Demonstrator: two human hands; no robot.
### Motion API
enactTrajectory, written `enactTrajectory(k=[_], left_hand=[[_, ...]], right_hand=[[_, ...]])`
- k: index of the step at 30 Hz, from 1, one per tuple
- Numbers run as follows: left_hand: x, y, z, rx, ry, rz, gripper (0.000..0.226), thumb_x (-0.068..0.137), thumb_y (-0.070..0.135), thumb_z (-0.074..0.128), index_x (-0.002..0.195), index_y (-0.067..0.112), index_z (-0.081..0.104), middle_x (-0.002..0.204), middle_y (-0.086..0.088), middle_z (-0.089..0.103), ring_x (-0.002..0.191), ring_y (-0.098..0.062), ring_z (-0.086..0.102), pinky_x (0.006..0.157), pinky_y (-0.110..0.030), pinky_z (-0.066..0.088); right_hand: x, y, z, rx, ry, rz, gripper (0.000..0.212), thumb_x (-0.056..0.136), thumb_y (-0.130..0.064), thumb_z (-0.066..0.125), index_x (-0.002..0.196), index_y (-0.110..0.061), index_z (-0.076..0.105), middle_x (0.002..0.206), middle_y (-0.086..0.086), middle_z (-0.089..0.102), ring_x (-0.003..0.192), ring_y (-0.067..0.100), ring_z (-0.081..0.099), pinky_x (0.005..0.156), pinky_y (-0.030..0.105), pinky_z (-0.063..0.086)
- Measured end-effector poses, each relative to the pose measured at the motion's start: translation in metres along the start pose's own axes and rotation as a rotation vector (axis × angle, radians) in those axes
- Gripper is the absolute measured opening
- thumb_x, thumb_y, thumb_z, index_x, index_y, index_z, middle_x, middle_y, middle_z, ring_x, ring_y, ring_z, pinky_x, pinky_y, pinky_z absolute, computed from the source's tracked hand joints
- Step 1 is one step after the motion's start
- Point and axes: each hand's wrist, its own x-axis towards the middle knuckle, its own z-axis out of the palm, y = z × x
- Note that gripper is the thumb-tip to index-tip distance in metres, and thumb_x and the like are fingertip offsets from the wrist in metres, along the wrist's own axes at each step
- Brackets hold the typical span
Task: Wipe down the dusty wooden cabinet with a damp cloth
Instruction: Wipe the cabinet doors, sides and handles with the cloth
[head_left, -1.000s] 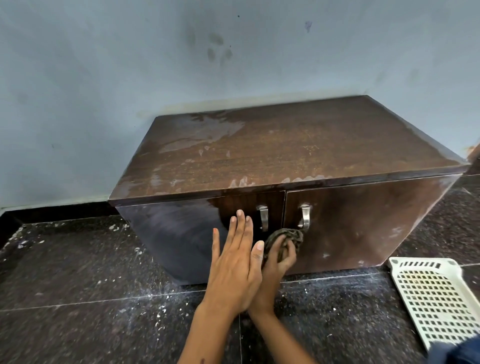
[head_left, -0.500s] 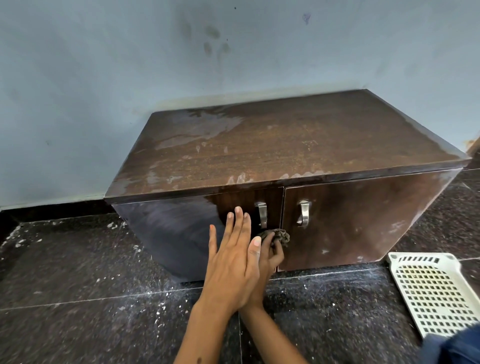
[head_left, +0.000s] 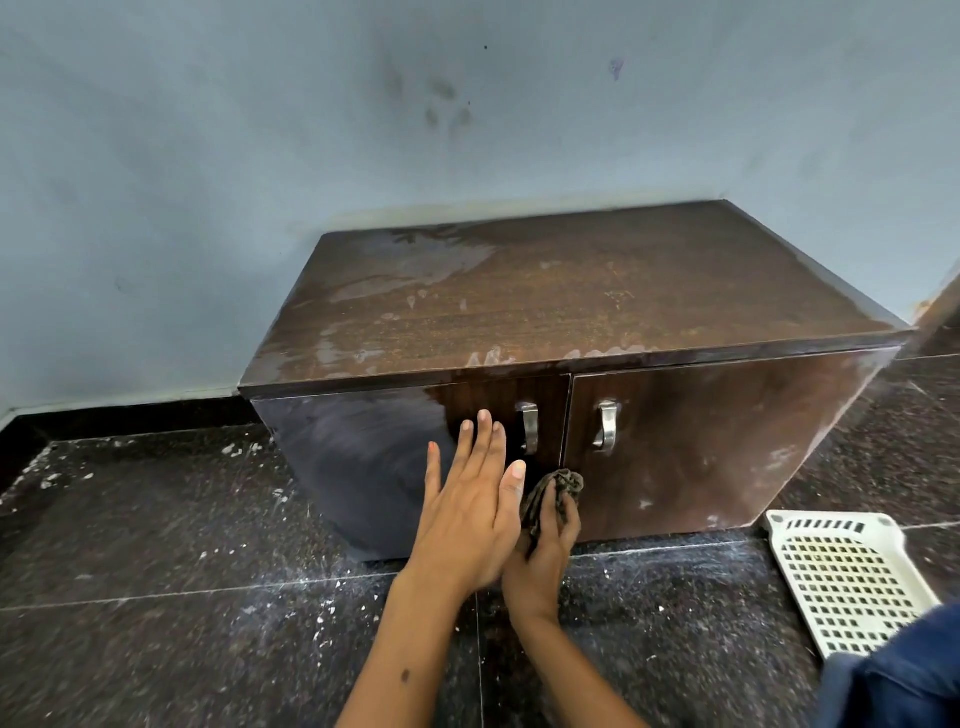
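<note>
Two hands at cabinet (head_left: 675, 457) front, near its centre seam: left hand (head_left: 467, 525) flat with fingers straight on left door just left of its handle, right hand (head_left: 543, 561) tucked behind it and bunched around damp cloth (head_left: 553, 493). Cloth balled at right fingertips, pressed low on front by seam, below both handles (head_left: 605, 426). Dusty right door stretching away right of cloth, so right hand nearer; smeared cabinet top farther up and back.

The cabinet (head_left: 571, 322) top is bare across the middle of the frame, backed by the wall (head_left: 363, 130). On its front, two metal handles (head_left: 530, 428) jut out beside the door seam. The floor (head_left: 156, 545) at lower left lies open; at lower right a white basket (head_left: 847, 582) blocks the way
</note>
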Motion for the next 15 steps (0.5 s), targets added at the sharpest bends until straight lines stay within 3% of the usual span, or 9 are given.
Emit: enactTrajectory(k=[4,8,10,12,15], left_hand=[[0.0,-0.001,-0.002,0.019,-0.016,-0.001,0.056,0.098,0.046,0.004,0.149,0.026,-0.006,0.146,0.021,-0.024,0.136,0.004,-0.026,0.11,-0.03,-0.025],[0.0,-0.001,-0.002,0.021,-0.015,-0.001,0.055,0.098,0.045,0.005,0.149,0.026,-0.006,0.146,0.021,-0.024,0.136,0.004,-0.026,0.109,-0.03,-0.026],[0.001,-0.002,0.0,0.018,-0.006,0.001,0.055,0.098,0.045,0.005,0.149,0.026,-0.005,0.146,0.021,-0.024,0.136,0.004,-0.026,0.11,-0.03,-0.025],[0.001,-0.002,0.003,0.018,0.009,0.001,0.054,0.098,0.045,0.005,0.148,0.027,-0.006,0.148,0.019,-0.024,0.136,0.004,-0.026,0.111,-0.031,-0.024],[0.0,-0.001,0.009,0.014,0.043,-0.003,0.056,0.094,0.049,0.0,0.145,0.03,-0.011,0.149,0.018,-0.025,0.135,0.005,-0.027,0.112,-0.031,-0.024]], right_hand=[[0.0,-0.003,-0.005,0.132,0.048,0.166,0.061,0.089,0.01,0.047,0.145,-0.013,0.035,0.151,0.007,0.027,0.138,0.023,0.031,0.115,0.038,0.028],[0.013,-0.047,-0.002,0.657,0.218,0.626,0.047,0.093,0.004,0.044,0.136,-0.016,0.049,0.132,0.012,0.053,0.116,0.029,0.055,0.1,0.043,0.046],[0.033,-0.072,-0.01,0.884,0.263,0.776,0.042,0.093,0.004,0.042,0.131,-0.01,0.053,0.12,0.017,0.06,0.103,0.033,0.061,0.09,0.046,0.052],[0.049,-0.087,-0.014,0.912,0.291,0.782,0.042,0.091,0.007,0.04,0.13,-0.002,0.051,0.122,0.021,0.059,0.106,0.036,0.06,0.094,0.048,0.05],[0.05,-0.091,-0.01,0.791,0.317,0.724,0.051,0.092,0.008,0.036,0.141,-0.005,0.04,0.134,0.018,0.051,0.118,0.034,0.054,0.102,0.041,0.043]])
